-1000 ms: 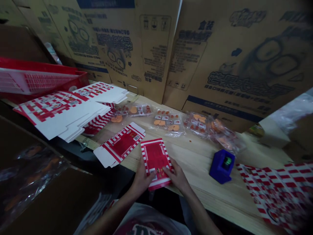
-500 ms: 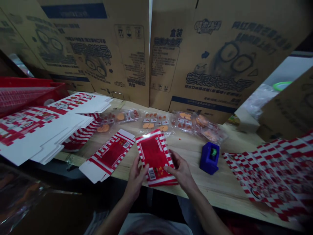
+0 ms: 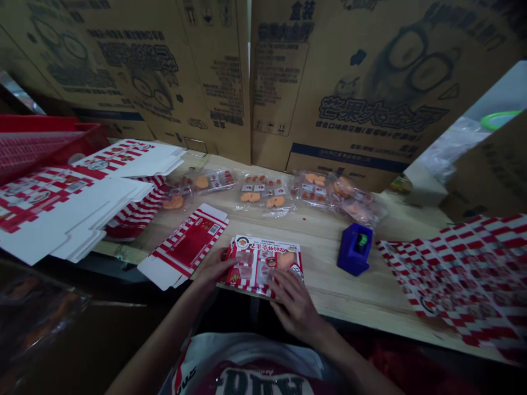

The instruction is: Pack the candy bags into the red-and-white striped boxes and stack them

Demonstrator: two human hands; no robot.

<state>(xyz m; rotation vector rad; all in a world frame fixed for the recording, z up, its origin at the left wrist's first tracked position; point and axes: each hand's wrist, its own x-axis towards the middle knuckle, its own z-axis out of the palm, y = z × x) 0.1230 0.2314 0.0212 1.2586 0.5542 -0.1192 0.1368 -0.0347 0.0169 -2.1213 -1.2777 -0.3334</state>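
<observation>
A red-and-white striped snack box [image 3: 251, 282], printed with fries and Chinese lettering, lies at the table's front edge with its windowed face up. Through the windows, pale and orange shapes show. My left hand [image 3: 212, 270] grips the box's left end. Over its lower right part, my right hand [image 3: 294, 304] lays its fingers on the face, with the thumb at the near edge. Left of the hands lies a red box [image 3: 189, 241] with white flaps out. Behind them, several clear packets of orange sweets [image 3: 263, 195] are spread in a row.
Flat printed cartons [image 3: 86, 206] are stacked on the left beside a red bin [image 3: 88, 141]. To the right stand a blue tape dispenser [image 3: 354, 252] and striped printed sheets [image 3: 461, 274]. Large cardboard cartons [image 3: 284, 82] wall off the back of the wooden table [image 3: 325, 280].
The box has been turned from its red barcode side to its windowed face and laid lower at the table edge. My right hand has moved onto its face. The view has tilted down.
</observation>
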